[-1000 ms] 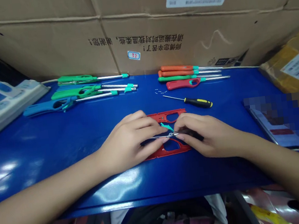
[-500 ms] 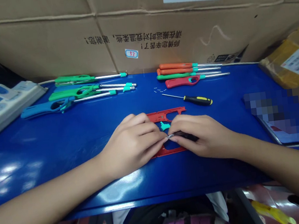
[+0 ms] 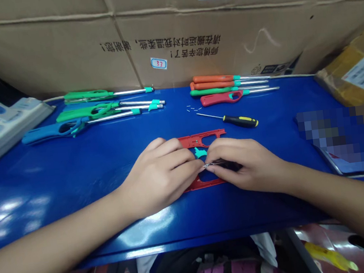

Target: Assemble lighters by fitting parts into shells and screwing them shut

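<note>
Both hands meet at the middle of the blue desk [image 3: 74, 175], fingertips almost touching each other. The right hand [image 3: 244, 164] is closed around a slim dark inner part [image 3: 226, 164], pinching it between thumb and fingers. The part's thin metal tip pokes out towards the left. The left hand [image 3: 160, 174] has its fingers curled, and thumb and forefinger nip that same metal tip. The part is held just above a red lighter shell half [image 3: 203, 183], which lies flat on the desk, mostly hidden under the hands. A second red shell half [image 3: 202, 139] lies just behind the fingers, and a small teal trigger piece [image 3: 199, 153] sits between the two halves.

Beyond them a screwdriver [image 3: 241, 122] with a black and yellow handle lies on the desk, with a few tiny screws [image 3: 193, 107] near its tip. At the back left is a group of green and blue long-nosed lighters [image 3: 77, 115]. At the back right is another group in orange, green and red [image 3: 225, 88]. A large cardboard box [image 3: 60, 49] stands behind the desk.
</note>
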Action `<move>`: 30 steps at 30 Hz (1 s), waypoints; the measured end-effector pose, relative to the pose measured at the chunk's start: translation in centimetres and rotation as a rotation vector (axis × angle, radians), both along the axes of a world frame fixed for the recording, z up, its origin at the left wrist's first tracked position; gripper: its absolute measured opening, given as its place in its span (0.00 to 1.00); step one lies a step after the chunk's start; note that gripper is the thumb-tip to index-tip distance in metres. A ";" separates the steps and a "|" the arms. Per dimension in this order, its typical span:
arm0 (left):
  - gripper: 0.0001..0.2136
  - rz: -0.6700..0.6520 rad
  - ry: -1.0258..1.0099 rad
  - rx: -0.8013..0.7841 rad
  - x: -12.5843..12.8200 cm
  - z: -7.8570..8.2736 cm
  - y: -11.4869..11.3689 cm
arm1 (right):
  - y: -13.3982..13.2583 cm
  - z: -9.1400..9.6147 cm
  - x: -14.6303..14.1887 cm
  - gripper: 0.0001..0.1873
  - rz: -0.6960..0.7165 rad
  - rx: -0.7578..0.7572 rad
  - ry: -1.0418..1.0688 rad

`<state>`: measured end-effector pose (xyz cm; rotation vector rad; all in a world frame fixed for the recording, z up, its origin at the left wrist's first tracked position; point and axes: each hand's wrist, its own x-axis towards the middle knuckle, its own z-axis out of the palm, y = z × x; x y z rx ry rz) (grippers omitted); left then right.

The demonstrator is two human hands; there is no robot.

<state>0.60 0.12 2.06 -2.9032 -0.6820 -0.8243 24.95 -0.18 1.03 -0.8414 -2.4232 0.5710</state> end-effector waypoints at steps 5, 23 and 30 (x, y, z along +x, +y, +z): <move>0.07 0.018 -0.016 -0.048 0.1 -0.1 -0.2 | 0.0 -0.1 0.0 0.03 -0.033 0.000 0.014; 0.09 0.126 -0.029 -0.346 0.1 0.1 -0.3 | -0.1 -0.3 0.2 0.03 -0.017 -0.010 0.051; 0.06 0.106 -0.012 -0.338 -0.1 0.4 -0.2 | 0.0 -0.5 0.3 0.03 -0.018 -0.014 0.052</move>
